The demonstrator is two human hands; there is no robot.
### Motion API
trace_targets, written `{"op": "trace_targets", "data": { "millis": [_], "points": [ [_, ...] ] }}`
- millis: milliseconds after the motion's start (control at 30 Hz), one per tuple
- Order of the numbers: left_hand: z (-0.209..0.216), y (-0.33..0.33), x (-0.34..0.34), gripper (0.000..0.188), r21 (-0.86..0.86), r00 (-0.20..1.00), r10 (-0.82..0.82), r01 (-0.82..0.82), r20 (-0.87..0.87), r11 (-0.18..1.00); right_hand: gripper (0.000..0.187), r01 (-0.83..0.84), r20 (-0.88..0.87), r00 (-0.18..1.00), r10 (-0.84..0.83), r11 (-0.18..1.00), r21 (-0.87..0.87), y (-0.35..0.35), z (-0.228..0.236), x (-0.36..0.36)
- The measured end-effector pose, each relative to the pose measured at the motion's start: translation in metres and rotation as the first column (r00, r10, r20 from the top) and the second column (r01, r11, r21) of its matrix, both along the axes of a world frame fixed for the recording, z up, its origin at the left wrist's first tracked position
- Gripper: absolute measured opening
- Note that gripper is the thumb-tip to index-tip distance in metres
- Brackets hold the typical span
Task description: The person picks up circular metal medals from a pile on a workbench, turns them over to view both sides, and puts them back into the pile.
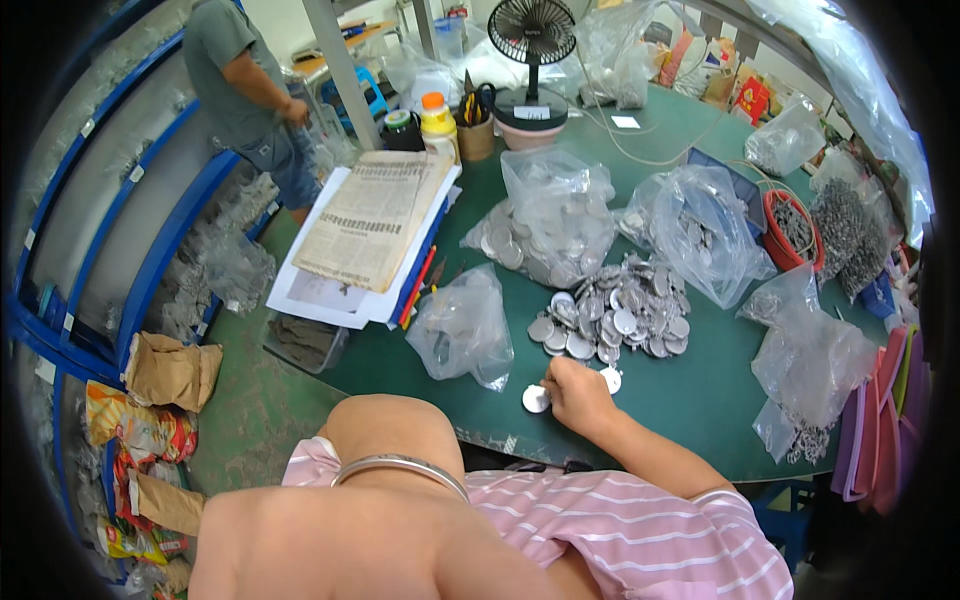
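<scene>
My right hand point(582, 398) is closed above the near side of the green table, fingers curled down. A round silvery metal disc point(536, 399) shows at its fingertips, apparently pinched there. Another bright disc point(612, 379) peeks out on the hand's far right side. Just beyond lies a loose heap of metal discs point(622, 312), some with small tabs. My left arm is raised very close to the view, a silver bangle point(400, 468) around its wrist. The left hand point(350, 545) fills the lower edge; its fingers are out of sight.
Plastic bags of discs point(545, 235) stand behind the heap, beside another open clear bag point(695, 230). A crumpled bag point(462, 325) and stacked papers point(370, 225) lie left. Farther back are a black fan point(532, 40) and a red basket point(792, 230). Another person point(245, 90) stands by blue shelves.
</scene>
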State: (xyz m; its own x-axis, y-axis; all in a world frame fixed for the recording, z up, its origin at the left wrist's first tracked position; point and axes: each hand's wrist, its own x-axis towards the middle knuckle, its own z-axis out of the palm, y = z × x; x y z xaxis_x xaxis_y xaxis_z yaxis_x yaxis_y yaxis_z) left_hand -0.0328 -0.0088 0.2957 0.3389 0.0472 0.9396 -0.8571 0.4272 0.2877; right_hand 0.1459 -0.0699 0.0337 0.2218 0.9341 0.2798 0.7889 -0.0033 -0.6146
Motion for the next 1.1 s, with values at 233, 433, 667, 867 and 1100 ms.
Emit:
{"op": "trace_targets", "data": {
  "millis": [233, 433, 667, 867, 1100],
  "points": [
    [0.019, -0.011, -0.005, 0.026, 0.028, 0.984, -0.161, 0.163, -0.08, 0.986, 0.014, -0.038, 0.053, 0.998, 0.032, 0.992, 0.124, -0.001, -0.004, 0.001],
    [0.018, -0.023, -0.014, 0.025, -0.056, 0.992, -0.091, 0.086, -0.088, 0.995, 0.015, -0.072, 0.069, 0.996, 0.065, 0.991, 0.113, 0.0, -0.006, 0.003],
    [0.024, -0.021, -0.012, 0.025, 0.001, 0.999, -0.012, 0.012, -0.042, 1.0, 0.015, -0.048, 0.002, 0.999, 0.048, 0.992, 0.113, -0.003, -0.005, 0.003],
    [0.038, -0.008, -0.005, 0.025, 0.155, 0.99, -0.095, 0.111, -0.107, 0.982, 0.017, -0.093, 0.04, 0.995, 0.087, 0.978, 0.184, -0.006, -0.002, 0.009],
    [0.018, -0.014, 0.025, 0.02, 0.04, 0.964, -0.168, 0.163, 0.207, 0.986, 0.014, -0.09, 0.024, 0.996, 0.087, 0.979, 0.183, -0.002, -0.002, 0.009]
  ]
}}
